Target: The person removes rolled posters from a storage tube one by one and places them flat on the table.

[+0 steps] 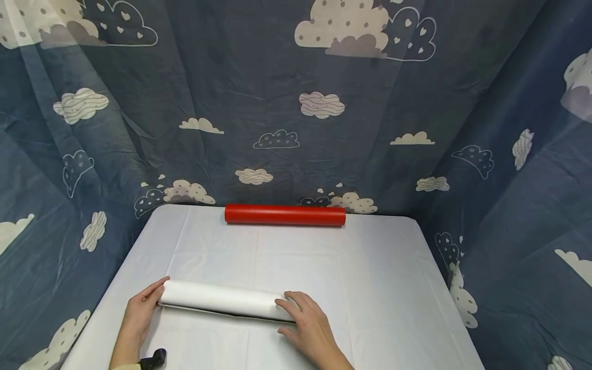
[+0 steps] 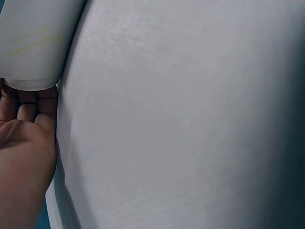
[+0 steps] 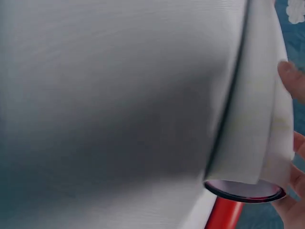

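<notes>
white roll (image 1: 222,298), fingers (image 1: 289,308) at both ends, right table edge (image 1: 445,298) well apart.

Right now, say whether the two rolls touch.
No, the head view shows white tabletop between the red roll and the white roll.

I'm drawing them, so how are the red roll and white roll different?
The red roll lies along the far edge of the table; the white roll is nearer the front. No hand touches the red roll; the left hand and right hand touch the white roll's ends. Both are long and rounded.
</notes>
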A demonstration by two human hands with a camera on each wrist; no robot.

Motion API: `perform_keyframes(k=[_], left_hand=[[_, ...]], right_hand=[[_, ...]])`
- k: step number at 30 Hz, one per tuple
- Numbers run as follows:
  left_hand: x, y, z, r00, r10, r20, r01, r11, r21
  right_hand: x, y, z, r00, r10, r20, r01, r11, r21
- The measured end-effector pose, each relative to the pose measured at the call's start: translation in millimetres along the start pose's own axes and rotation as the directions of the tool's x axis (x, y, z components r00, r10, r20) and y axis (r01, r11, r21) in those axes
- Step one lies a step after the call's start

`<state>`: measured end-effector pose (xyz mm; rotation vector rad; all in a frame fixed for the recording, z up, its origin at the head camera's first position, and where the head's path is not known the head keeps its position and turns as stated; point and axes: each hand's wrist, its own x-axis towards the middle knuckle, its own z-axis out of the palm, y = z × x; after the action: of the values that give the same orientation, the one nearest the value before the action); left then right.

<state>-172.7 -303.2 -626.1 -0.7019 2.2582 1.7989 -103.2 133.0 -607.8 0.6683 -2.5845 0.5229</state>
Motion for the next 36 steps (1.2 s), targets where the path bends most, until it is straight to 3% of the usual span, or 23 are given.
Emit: perform_keyframes(k=[5, 8, 10, 12, 13, 14, 15, 17, 19, 20, 21, 22, 24, 27, 32, 36], left_hand=[[-0.1, 0.2, -0.6, 1.000, 0.022, 0.003, -0.022, 1.000, 0.020], [-2.6, 6.0, -2.5, 0.998, 0.062, 0.004, -0.062, 0.990, 0.126], [-8.0, 13.9, -2.8, 0.989, 0.145, -0.017, -0.137, 0.962, 0.237], [-16.3, 27.1, -0.5, 0.958, 0.285, -0.030, -0.256, 0.899, 0.355], [-20.4, 34.5, 1.9, 0.929, 0.369, -0.028, -0.327, 0.855, 0.403], [-25.4, 41.9, 4.8, 0.888, 0.459, -0.015, -0.404, 0.796, 0.450], [-29.7, 49.8, 9.2, 0.839, 0.544, 0.013, -0.483, 0.733, 0.479], [-35.9, 65.3, 20.0, 0.730, 0.673, 0.123, -0.628, 0.589, 0.509], [-38.2, 76.8, 32.4, 0.629, 0.728, 0.270, -0.730, 0.435, 0.528], [-38.5, 80.6, 38.8, 0.593, 0.728, 0.344, -0.763, 0.372, 0.528], [-38.3, 83.4, 45.0, 0.568, 0.710, 0.416, -0.787, 0.321, 0.527], [-37.8, 85.1, 51.1, 0.553, 0.679, 0.483, -0.802, 0.275, 0.531], [-36.0, 85.9, 61.6, 0.543, 0.595, 0.592, -0.817, 0.211, 0.536], [-32.6, 82.9, 72.9, 0.576, 0.462, 0.675, -0.806, 0.185, 0.562], [-30.0, 85.3, 86.1, 0.636, 0.339, 0.694, -0.767, 0.176, 0.617], [-31.0, 93.5, 96.2, 0.677, 0.259, 0.689, -0.735, 0.198, 0.648]], right_hand=[[-2.5, 3, 7, 0.999, 0.041, 0.017, -0.041, 0.999, 0.006], [-2.4, 4, 11, 0.997, 0.073, 0.027, -0.073, 0.997, 0.007], [-2.3, 5, 13, 0.995, 0.090, 0.036, -0.091, 0.996, 0.008], [-2.5, 6, 14, 0.994, 0.101, 0.041, -0.101, 0.995, 0.007], [-2.4, 6, 14, 0.994, 0.105, 0.043, -0.105, 0.994, 0.005], [-2.5, 6, 14, 0.994, 0.105, 0.042, -0.105, 0.994, 0.005], [-2.5, 7, 15, 0.993, 0.106, 0.041, -0.107, 0.994, 0.005], [-2.3, 7, 15, 0.994, 0.104, 0.034, -0.105, 0.994, 0.011], [-1.8, 7, 15, 0.994, 0.104, 0.027, -0.104, 0.994, 0.020], [-1.6, 7, 15, 0.994, 0.103, 0.025, -0.103, 0.994, 0.025], [-1.2, 7, 15, 0.995, 0.101, 0.024, -0.102, 0.994, 0.030], [-0.9, 8, 15, 0.995, 0.101, 0.023, -0.102, 0.994, 0.033], [0.0, 9, 14, 0.995, 0.098, 0.024, -0.099, 0.994, 0.035], [2.5, 12, 13, 0.995, 0.098, 0.021, -0.098, 0.995, 0.029], [12.1, 23, 10, 0.994, 0.107, 0.005, -0.107, 0.994, 0.003], [22.0, 34, 7, 0.993, 0.118, -0.005, -0.118, 0.993, -0.003]])
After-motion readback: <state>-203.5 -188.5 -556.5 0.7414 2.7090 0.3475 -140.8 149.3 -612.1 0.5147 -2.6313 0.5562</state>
